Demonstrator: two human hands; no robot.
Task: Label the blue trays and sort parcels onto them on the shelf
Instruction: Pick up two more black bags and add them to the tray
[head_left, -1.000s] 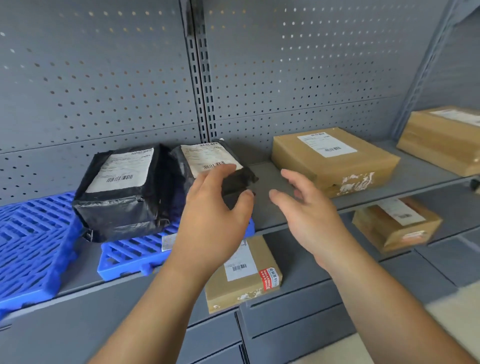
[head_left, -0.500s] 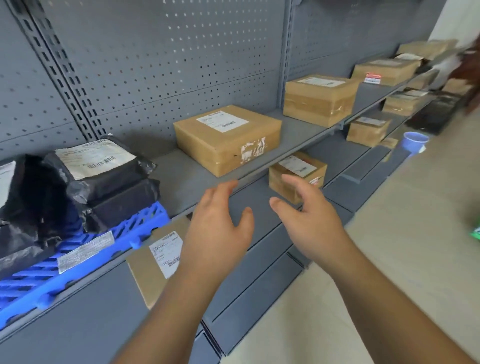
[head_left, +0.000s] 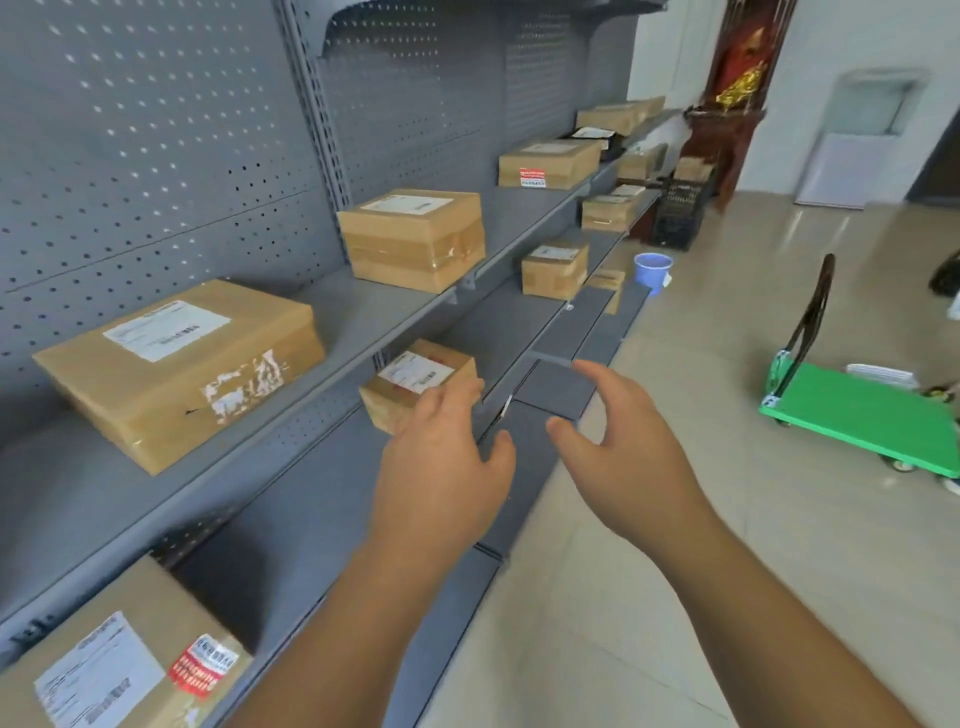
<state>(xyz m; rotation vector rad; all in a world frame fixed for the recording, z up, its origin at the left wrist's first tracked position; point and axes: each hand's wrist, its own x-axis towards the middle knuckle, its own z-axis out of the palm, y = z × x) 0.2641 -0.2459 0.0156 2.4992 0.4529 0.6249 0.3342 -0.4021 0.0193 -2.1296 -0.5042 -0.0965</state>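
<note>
Right now the left hand (head_left: 441, 467) and right hand (head_left: 623, 457) hover side by side off the front edge of the lower shelf (head_left: 291, 519), fingers loosely spread and gently curved, gripping nothing. A small parcel (head_left: 415, 379) sits on that lower shelf just behind the left fingertips; contact cannot be told. On the upper shelf (head_left: 363, 312) a large flat parcel (head_left: 176, 364) lies at the front edge, with a taller parcel (head_left: 415, 236) further along.
</note>
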